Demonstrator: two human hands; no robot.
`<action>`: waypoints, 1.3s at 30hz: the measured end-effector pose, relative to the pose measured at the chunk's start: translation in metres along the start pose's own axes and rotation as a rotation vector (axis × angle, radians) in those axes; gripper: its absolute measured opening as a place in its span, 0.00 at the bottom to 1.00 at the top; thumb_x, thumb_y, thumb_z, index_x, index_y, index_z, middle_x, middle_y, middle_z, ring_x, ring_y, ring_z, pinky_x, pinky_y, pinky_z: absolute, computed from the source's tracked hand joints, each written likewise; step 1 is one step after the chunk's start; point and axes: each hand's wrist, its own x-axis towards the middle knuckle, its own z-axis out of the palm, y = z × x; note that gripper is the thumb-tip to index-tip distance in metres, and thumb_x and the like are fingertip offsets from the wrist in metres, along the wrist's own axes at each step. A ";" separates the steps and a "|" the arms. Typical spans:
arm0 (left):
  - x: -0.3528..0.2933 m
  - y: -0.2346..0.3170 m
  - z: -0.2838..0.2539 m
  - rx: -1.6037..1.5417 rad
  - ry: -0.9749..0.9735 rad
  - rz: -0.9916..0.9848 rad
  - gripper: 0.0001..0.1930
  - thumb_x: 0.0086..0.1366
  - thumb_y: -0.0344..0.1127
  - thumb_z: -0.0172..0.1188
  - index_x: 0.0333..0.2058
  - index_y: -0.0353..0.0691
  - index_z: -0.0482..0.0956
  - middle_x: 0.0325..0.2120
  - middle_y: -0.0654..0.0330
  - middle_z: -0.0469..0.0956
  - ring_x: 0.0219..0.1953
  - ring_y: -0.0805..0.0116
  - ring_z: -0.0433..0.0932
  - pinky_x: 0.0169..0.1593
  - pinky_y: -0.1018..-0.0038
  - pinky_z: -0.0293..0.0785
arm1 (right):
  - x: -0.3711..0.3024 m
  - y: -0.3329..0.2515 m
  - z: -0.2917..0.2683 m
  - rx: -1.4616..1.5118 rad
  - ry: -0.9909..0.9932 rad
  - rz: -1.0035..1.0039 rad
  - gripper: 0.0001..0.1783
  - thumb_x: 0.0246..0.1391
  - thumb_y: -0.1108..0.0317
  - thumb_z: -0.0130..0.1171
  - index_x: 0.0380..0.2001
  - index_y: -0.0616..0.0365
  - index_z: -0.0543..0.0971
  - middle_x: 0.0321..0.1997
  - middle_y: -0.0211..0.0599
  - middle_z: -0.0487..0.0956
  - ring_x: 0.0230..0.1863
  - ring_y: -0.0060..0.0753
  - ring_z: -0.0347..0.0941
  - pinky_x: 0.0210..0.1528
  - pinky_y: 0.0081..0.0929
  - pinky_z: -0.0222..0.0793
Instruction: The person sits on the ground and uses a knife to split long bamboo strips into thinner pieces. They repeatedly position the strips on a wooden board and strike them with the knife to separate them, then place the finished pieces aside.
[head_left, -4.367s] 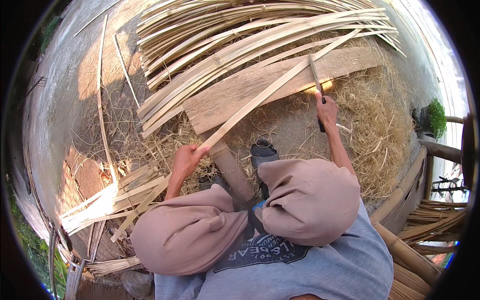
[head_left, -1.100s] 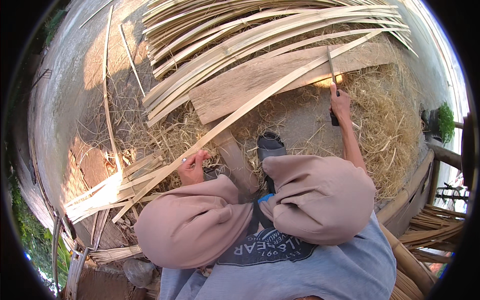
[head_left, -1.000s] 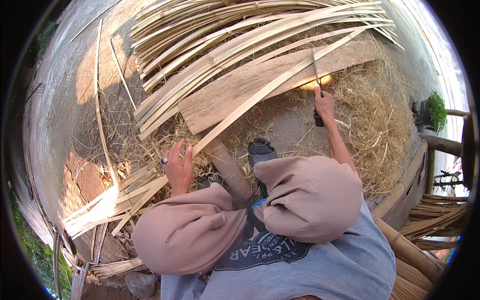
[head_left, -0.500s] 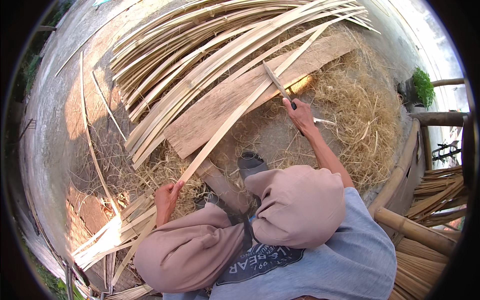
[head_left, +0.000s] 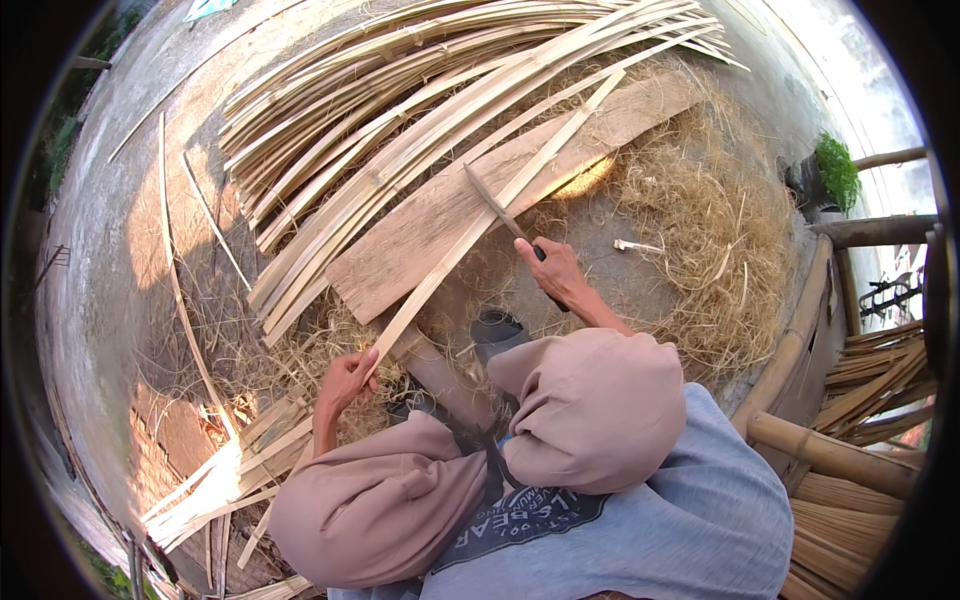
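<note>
A long pale bamboo strip (head_left: 470,235) slants across a wide wooden board (head_left: 410,235). My left hand (head_left: 345,385) is closed around the strip's near end, beside my left knee. In my right hand (head_left: 558,270) is a knife (head_left: 490,198) with a dark handle. Its blade lies across the strip over the board, pointing up and left; whether the edge is cutting in cannot be made out. The board's near end rests on a bamboo pole (head_left: 445,375) between my feet.
Beyond the board lies a large pile of bamboo strips (head_left: 380,110). Curly shavings (head_left: 720,240) heap up on the right. More strips (head_left: 235,470) lie at near left, and a bamboo rail (head_left: 830,455) runs along the right. A small plant (head_left: 836,170) stands at far right.
My right hand has drawn the knife toward me and left along the strip. The strip's far end has come nearer, and my left hand has shifted slightly right.
</note>
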 end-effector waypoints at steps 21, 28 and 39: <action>-0.075 -0.051 -0.028 0.232 0.366 -0.019 0.26 0.68 0.53 0.68 0.20 0.37 0.78 0.13 0.69 0.70 0.18 0.80 0.62 0.22 0.72 0.54 | 0.039 0.041 -0.060 -0.295 -0.009 -0.121 0.37 0.65 0.34 0.56 0.24 0.62 0.77 0.19 0.50 0.77 0.23 0.50 0.77 0.30 0.47 0.69; -0.109 -0.081 -0.059 0.129 0.322 -0.097 0.23 0.69 0.46 0.69 0.18 0.40 0.76 0.14 0.71 0.68 0.18 0.82 0.60 0.22 0.72 0.51 | 0.071 0.078 -0.096 -0.103 0.234 0.145 0.37 0.66 0.34 0.54 0.24 0.62 0.77 0.18 0.49 0.76 0.23 0.48 0.76 0.31 0.46 0.70; -0.150 -0.116 -0.080 0.145 0.345 -0.189 0.17 0.69 0.45 0.69 0.27 0.39 0.80 0.17 0.68 0.71 0.21 0.79 0.62 0.25 0.73 0.53 | 0.068 0.074 -0.108 -0.369 0.067 -0.179 0.38 0.65 0.33 0.55 0.26 0.65 0.77 0.20 0.48 0.75 0.25 0.46 0.75 0.32 0.45 0.69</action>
